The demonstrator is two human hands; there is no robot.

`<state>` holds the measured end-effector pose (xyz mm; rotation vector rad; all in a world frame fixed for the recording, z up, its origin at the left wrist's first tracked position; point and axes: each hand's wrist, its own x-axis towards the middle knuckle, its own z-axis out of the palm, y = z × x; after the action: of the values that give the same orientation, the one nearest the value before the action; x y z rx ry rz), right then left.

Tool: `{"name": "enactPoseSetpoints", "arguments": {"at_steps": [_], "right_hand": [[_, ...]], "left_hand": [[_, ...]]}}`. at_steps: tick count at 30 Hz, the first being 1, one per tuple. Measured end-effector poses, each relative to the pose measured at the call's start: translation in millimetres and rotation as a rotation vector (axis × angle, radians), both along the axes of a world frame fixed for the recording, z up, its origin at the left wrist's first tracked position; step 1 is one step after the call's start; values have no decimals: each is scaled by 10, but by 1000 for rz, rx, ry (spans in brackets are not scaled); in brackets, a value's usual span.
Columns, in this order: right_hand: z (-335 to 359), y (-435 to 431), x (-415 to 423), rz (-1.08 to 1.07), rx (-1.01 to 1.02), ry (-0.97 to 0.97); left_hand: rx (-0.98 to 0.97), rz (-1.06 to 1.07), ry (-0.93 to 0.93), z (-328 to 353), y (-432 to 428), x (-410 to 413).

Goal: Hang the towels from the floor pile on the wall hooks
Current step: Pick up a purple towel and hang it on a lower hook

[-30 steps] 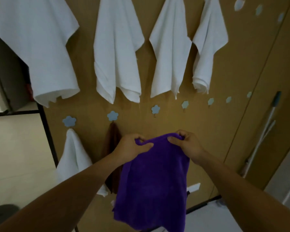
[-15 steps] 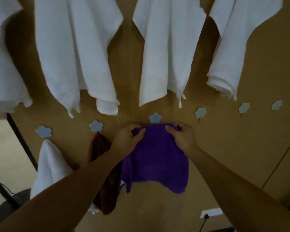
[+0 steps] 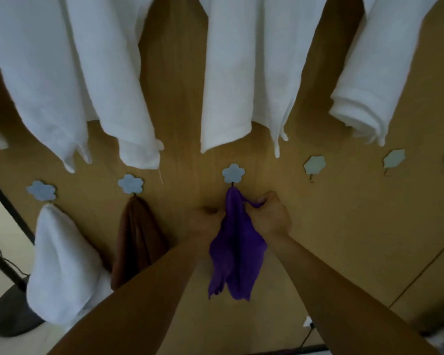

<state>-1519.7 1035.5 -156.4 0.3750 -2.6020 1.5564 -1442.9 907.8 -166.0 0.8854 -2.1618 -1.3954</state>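
A purple towel [image 3: 237,249] hangs by its top from the blue flower hook [image 3: 233,173] in the middle of the lower row on the wooden wall. My right hand [image 3: 272,213] pinches a fold of the towel's top edge just right of the hook. To the left of the towel is my left hand [image 3: 207,217], fingers curled against its edge; whether it grips the cloth I cannot tell. A brown towel [image 3: 136,239] and a white towel [image 3: 62,262] hang on the two hooks to the left.
Several large white towels [image 3: 231,73] hang from an upper row and reach down almost to the lower hooks. Bare flower hooks [image 3: 314,165] continue to the right. A black stand base [image 3: 8,313] sits on the floor at lower left. A wall socket [image 3: 307,322] is low on the right.
The purple towel, held spread between both hands, now hangs bunched from the middle hook. The view has moved closer to the wall. Both hands have dropped just below the hook.
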Motion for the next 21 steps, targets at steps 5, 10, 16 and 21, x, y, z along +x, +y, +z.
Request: {"name": "enactPoseSetpoints", "arguments": {"at_steps": [5,10,16,21], "right_hand": [[-195,62,87,-49,451,247],[-334,235,134,53,230,402],[-305,43,249,413,82,281],[-403,70,260,366,181,190]], "left_hand": [[-324,-38,-145,-270,125,51],[-738,101,-223,-387,-15,298],[-695,-99,70,-131,210,163],[-458,-144,-21,-344,266,180]]}}
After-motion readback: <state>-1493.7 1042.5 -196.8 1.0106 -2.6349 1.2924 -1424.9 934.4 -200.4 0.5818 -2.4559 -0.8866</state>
